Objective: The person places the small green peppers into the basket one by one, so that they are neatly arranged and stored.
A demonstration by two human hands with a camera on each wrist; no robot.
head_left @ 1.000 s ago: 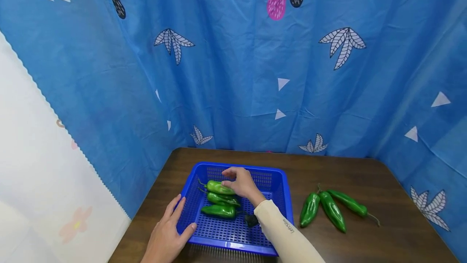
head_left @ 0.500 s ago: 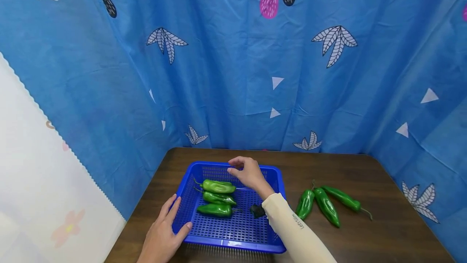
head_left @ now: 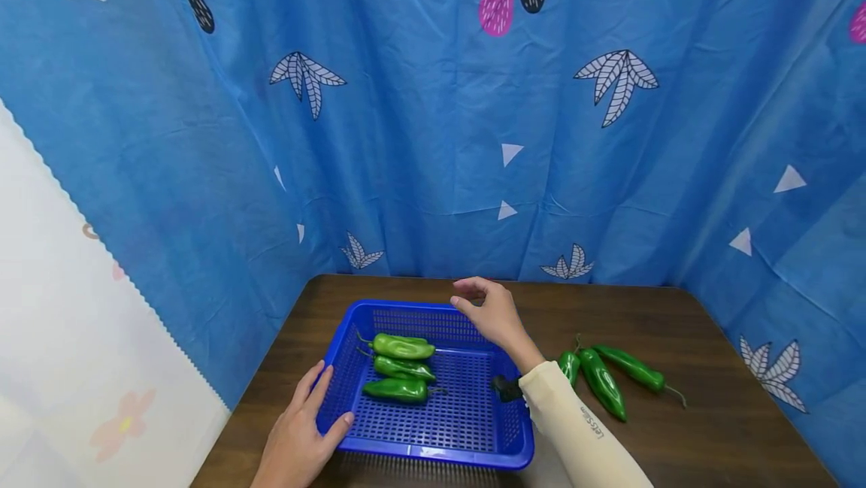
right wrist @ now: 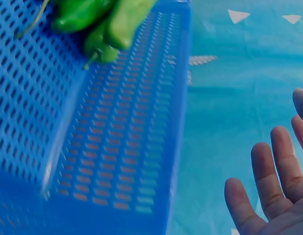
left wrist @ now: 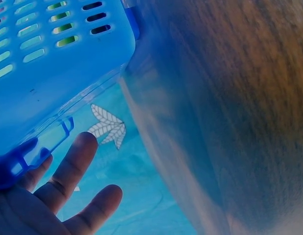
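A blue plastic basket (head_left: 433, 452) with slotted walls holds three green peppers side by side at its left: a lighter one (head_left: 404, 347) at the back, a darker one (head_left: 404, 368) in the middle and another (head_left: 395, 390) in front. My left hand (head_left: 298, 428) rests at the basket's left side, thumb at the rim. In the left wrist view its fingers (left wrist: 75, 161) stretch loosely outside the basket wall. Above the basket's back right rim, my right hand (head_left: 490, 311) hovers with nothing in it, its fingers (right wrist: 266, 176) loosely bent and spread in the right wrist view.
Three more green peppers lie on the brown wooden table (head_left: 676, 345) right of the basket: one (head_left: 570, 368) partly behind the right sleeve (head_left: 582, 428), one (head_left: 602, 383) beside it and a slimmer one (head_left: 629, 366). A blue patterned curtain (head_left: 419, 134) hangs around the table's back and sides.
My right hand has lifted off the back pepper in the basket and moved right, over the back rim. The left hand stays by the basket's left side. The view has shifted slightly.
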